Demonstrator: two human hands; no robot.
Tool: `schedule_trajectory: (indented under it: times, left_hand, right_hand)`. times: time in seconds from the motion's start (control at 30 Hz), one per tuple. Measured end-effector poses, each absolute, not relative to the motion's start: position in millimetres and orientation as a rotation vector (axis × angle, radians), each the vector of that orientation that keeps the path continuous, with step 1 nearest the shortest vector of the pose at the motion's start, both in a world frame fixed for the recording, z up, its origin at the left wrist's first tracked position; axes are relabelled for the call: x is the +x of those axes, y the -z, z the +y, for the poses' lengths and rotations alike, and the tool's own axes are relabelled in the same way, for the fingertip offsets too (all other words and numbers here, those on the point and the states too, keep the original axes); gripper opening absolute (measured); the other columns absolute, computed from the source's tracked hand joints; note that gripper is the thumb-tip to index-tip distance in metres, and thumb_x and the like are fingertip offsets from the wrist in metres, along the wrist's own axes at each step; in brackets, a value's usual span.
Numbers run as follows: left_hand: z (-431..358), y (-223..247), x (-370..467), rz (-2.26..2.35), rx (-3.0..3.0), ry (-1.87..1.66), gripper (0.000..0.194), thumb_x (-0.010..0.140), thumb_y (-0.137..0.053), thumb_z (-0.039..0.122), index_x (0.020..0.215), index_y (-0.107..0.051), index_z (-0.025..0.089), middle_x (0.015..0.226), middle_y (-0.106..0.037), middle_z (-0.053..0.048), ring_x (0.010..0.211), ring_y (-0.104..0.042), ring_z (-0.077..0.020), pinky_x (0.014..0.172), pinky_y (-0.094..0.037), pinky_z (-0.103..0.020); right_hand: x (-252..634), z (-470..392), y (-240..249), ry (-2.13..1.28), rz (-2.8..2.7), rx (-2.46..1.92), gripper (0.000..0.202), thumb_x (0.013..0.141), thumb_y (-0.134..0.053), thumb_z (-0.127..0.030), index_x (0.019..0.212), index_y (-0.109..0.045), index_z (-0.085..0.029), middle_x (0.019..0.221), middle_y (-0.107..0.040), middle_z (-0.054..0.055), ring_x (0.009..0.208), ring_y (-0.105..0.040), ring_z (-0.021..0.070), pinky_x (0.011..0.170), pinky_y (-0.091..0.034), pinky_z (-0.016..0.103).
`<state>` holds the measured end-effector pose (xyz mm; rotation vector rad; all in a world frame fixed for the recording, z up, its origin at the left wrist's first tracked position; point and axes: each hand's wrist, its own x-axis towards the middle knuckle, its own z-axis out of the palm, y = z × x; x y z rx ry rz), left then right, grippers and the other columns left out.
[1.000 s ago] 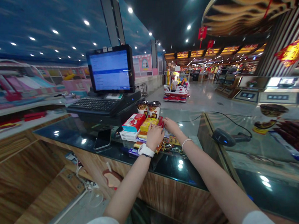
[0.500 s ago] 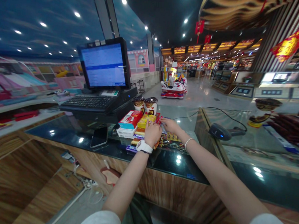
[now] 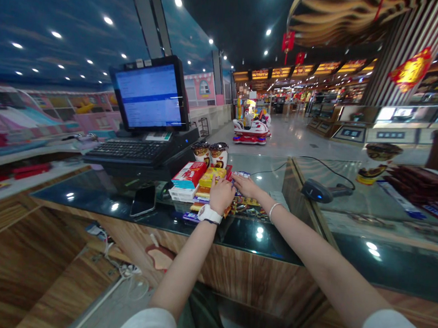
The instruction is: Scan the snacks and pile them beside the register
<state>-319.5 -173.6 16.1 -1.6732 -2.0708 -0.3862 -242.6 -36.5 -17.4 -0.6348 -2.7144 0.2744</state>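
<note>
My left hand [image 3: 222, 196], with a white watch at its wrist, lies over a pile of wrapped snack bars [image 3: 201, 199], fingers curled down around its right side. A yellow packet [image 3: 211, 177] sits on top, beside its fingertips. My right hand [image 3: 246, 185] meets the left from the right, its fingers bent together at the pile's far right edge. What its fingertips hold is hidden. A red and blue box [image 3: 190, 174] rests on a white box [image 3: 182, 194] to the left. Two lidded cups [image 3: 218, 156] stand just behind.
A monitor [image 3: 149, 96] and keyboard [image 3: 131, 149] stand at the left, with a phone [image 3: 143, 201] in front. On the right are a barcode scanner [image 3: 317, 191] with a cable, another cup [image 3: 377, 164] and dark red packets [image 3: 421, 185]. The glass counter's front edge runs below my wrists.
The view has shifted slightly to the right. Both hands stay at the pile; the right fingers have moved a little closer to the left hand, and a blue-white packet shows behind them.
</note>
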Motion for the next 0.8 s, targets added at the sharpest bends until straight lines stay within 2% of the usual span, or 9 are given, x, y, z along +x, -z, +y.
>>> schedule_trajectory:
  times: [0.17, 0.37, 0.53, 0.8]
  left_hand:
    - [-175, -20, -318, -2.031, -1.682, 0.439, 0.027, 0.094, -0.046, 0.022, 0.101, -0.072, 0.021, 0.111, -0.074, -0.008, 0.114, -0.062, -0.0255, 0.118, -0.027, -0.055]
    - [-173, -25, -315, -2.027, -1.671, 0.494, 0.032, 0.095, -0.047, 0.024, 0.120, -0.066, 0.020, 0.130, -0.066, -0.010, 0.126, -0.056, -0.0278, 0.119, -0.026, -0.055]
    - [-169, -28, -300, -1.991, -1.698, 0.468, 0.037, 0.097, -0.045, 0.029, 0.129, -0.061, 0.020, 0.139, -0.060, -0.012, 0.134, -0.050, -0.0308, 0.119, -0.024, -0.057]
    - [-169, -34, -237, -1.899, -1.852, 0.403, 0.039, 0.099, -0.041, 0.029, 0.133, -0.057, 0.021, 0.144, -0.056, -0.008, 0.137, -0.047, -0.0280, 0.121, -0.025, -0.054]
  right_hand:
    - [-228, -40, 7, -0.305, -2.676, -0.622, 0.050, 0.102, -0.031, -0.027, 0.152, -0.036, -0.023, 0.158, -0.037, 0.009, 0.145, -0.035, 0.0249, 0.117, -0.029, 0.054]
    - [-194, -44, 2, -0.270, -2.732, -0.561, 0.066, 0.093, -0.049, -0.022, 0.155, -0.028, -0.020, 0.161, -0.030, 0.012, 0.148, -0.028, 0.0276, 0.119, -0.022, 0.057]
    - [-152, -48, -4, -0.161, -2.709, -0.573, 0.069, 0.090, -0.056, -0.025, 0.154, -0.031, -0.022, 0.160, -0.033, 0.012, 0.147, -0.031, 0.0283, 0.118, -0.025, 0.056]
    - [-68, -61, -8, 0.090, -2.593, -0.541, 0.062, 0.091, -0.052, -0.026, 0.151, -0.037, -0.018, 0.156, -0.040, 0.011, 0.145, -0.036, 0.0272, 0.118, -0.030, 0.052]
